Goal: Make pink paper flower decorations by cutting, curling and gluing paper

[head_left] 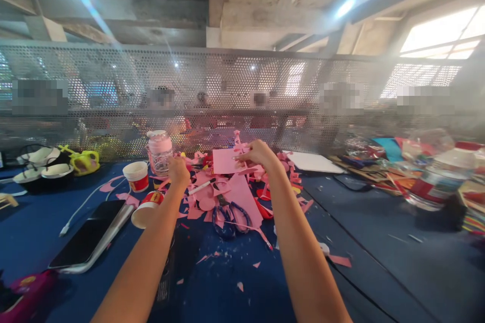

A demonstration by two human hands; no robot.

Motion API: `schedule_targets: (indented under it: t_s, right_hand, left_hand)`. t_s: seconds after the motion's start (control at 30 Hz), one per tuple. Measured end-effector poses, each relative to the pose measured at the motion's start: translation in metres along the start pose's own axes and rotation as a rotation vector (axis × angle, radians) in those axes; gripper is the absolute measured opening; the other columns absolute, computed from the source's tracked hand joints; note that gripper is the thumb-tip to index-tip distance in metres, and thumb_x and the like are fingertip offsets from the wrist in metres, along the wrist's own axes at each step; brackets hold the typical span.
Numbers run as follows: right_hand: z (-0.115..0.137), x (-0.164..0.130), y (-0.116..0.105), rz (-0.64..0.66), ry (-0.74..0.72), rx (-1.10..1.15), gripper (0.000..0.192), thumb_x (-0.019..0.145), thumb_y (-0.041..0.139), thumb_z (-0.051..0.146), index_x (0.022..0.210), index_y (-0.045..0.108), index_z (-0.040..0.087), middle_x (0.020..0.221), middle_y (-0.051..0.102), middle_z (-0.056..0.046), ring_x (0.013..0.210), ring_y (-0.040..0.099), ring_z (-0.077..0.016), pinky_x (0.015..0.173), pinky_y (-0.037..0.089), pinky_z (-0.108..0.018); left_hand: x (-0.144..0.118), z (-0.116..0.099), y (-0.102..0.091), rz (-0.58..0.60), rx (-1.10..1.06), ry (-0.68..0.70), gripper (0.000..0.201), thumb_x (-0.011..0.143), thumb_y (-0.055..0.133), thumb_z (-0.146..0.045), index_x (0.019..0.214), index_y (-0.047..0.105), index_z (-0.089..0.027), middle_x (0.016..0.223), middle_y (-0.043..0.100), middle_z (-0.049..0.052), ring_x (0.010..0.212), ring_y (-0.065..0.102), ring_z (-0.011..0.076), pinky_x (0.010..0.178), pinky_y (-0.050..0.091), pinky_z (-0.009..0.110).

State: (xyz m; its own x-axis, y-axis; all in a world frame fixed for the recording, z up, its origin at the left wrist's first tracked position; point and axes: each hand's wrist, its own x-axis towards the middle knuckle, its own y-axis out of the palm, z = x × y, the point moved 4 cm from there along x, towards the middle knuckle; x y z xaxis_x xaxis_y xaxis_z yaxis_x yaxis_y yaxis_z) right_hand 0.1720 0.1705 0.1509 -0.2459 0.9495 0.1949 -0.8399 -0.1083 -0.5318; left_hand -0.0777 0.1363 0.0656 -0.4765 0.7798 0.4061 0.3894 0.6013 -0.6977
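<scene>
My right hand (258,155) pinches the right edge of a pink paper sheet (225,161), held a little above a heap of pink and red paper scraps (235,192). My left hand (178,171) is closed in a fist beside a clear jar with a pink lid (159,151); what it holds is hidden. A white pen (200,186) lies on the scraps just right of that hand. Blue-handled scissors (229,219) rest on the blue table cover below the heap.
Two paper cups (137,175), one tipped over (147,209), sit left. A phone (89,234) and a white cable (81,207) lie nearer. Black bowls (41,171), a plastic bottle (435,181) and colored paper (382,166) flank the area. People sit behind a mesh screen (242,91).
</scene>
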Motion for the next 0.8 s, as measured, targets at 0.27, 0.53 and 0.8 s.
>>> schedule_targets:
  t_s: [0.27, 0.53, 0.8]
  right_hand:
    - [-0.016, 0.015, 0.017, 0.056, 0.01, 0.309, 0.023, 0.051, 0.082, 0.025, 0.063, 0.066, 0.013, 0.049, 0.064, 0.0, 0.047, 0.063, -0.0142, 0.044, 0.051, -0.019]
    - [-0.025, 0.019, 0.054, 0.151, 0.005, 0.615, 0.02, 0.068, 0.073, 0.025, 0.084, 0.067, 0.014, 0.074, 0.071, -0.004, 0.063, 0.069, -0.016, 0.055, 0.057, -0.022]
    - [-0.021, 0.014, 0.058, 0.313, -0.001, 0.654, 0.025, 0.063, 0.077, 0.025, 0.084, 0.069, 0.015, 0.083, 0.073, -0.007, 0.063, 0.069, -0.018, 0.051, 0.056, -0.022]
  left_hand:
    - [0.021, -0.003, -0.022, -0.007, -0.111, -0.093, 0.033, 0.06, 0.069, -0.011, 0.09, 0.057, -0.006, 0.107, 0.057, 0.021, 0.119, 0.04, 0.0401, 0.094, 0.036, 0.043]
    - [0.009, -0.032, 0.0, 0.523, -0.646, -0.055, 0.017, 0.068, 0.073, -0.02, 0.078, 0.062, -0.012, 0.08, 0.068, 0.006, 0.079, 0.065, 0.0162, 0.078, 0.051, 0.03]
    - [-0.004, -0.037, 0.016, 0.934, -0.957, -0.074, 0.028, 0.05, 0.082, -0.011, 0.072, 0.065, -0.013, 0.078, 0.071, 0.006, 0.079, 0.067, 0.0157, 0.083, 0.05, 0.028]
